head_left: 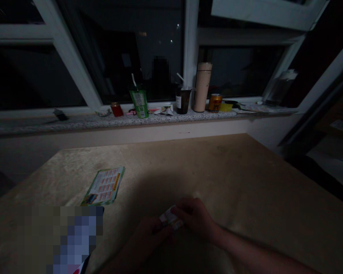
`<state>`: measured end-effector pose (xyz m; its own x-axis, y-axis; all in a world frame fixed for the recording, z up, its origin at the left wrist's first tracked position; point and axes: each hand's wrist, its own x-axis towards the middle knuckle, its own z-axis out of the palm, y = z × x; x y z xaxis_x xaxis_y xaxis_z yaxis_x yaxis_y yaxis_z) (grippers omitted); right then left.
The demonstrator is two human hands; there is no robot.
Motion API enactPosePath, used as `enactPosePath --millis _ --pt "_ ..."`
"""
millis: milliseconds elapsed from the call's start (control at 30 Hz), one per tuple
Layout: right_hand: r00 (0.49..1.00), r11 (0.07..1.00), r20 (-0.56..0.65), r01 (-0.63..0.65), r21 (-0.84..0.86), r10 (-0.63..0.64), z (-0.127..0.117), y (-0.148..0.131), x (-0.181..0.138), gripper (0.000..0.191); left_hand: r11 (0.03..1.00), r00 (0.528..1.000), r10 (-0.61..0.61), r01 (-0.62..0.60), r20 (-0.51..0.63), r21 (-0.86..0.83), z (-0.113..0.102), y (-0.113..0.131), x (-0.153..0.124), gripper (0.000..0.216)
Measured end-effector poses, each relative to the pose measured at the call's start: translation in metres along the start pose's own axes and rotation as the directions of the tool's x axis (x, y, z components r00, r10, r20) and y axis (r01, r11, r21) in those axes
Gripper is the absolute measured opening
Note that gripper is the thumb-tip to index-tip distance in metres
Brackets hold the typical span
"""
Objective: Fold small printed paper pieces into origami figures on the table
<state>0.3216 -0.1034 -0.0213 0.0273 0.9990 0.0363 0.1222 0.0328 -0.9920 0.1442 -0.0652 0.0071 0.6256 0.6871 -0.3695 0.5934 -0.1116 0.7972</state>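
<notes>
Evidently, left hand [156, 233] and right hand [196, 217] have fingers pinched closed on a small printed paper [171, 218] over the table [225, 171]; lettering illegible. Forward-left: printed sheets [105, 185], red blocks, text unreadable. Sill [162, 119] beyond: green cup [139, 102] with barcode, orange can [215, 103], lettering unclear.

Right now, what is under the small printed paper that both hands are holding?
Beyond the printed paper, the shadowed table shows; the left hand and right hand partly cover the paper. What lies directly beneath it is hidden.
</notes>
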Motion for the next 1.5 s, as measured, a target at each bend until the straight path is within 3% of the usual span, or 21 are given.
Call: enactPosePath --millis 267,467,633,833,967,1233,1433,1500 --pt "0.984 0.997 0.164 0.081 -0.021 -0.076 -0.004 0.001 0.001 0.05 0.999 1.0 0.007 -0.008 0.013 0.041 0.0 0.0 -0.001 0.043" --pt "0.988 0.976 0.007 0.152 -0.154 -0.152 0.002 0.002 -0.003 0.049 0.997 0.997 0.073 -0.072 0.028 -0.023 0.003 -0.005 0.001 0.04" --pt "0.978 0.957 -0.029 0.194 -0.216 -0.205 0.002 0.006 -0.005 0.051 0.994 0.994 0.107 -0.106 0.038 -0.026 0.003 -0.004 0.001 0.038" --pt "0.974 0.977 0.107 0.204 -0.054 -0.198 -0.001 0.001 -0.001 0.043 0.996 0.995 0.086 -0.084 0.05 -0.033 0.003 -0.004 0.001 0.041" --pt "0.966 0.972 0.116 0.235 -0.021 -0.231 -0.001 0.0 0.004 0.044 0.995 0.995 0.097 -0.098 0.025 0.021 0.005 -0.005 0.001 0.043" --pt "0.988 0.985 -0.029 0.15 -0.082 -0.153 0.003 0.009 0.003 0.032 0.992 0.992 0.124 -0.124 0.004 0.029 0.011 -0.011 0.004 0.044" --pt "0.976 0.985 0.132 0.171 0.029 -0.173 0.001 0.003 0.004 0.031 0.996 0.996 0.089 -0.089 0.014 0.013 0.01 -0.011 0.004 0.044" --pt "0.98 0.989 0.131 0.149 0.015 -0.15 0.002 0.003 0.004 0.031 0.994 0.994 0.104 -0.104 0.02 0.023 0.01 -0.011 0.004 0.044"
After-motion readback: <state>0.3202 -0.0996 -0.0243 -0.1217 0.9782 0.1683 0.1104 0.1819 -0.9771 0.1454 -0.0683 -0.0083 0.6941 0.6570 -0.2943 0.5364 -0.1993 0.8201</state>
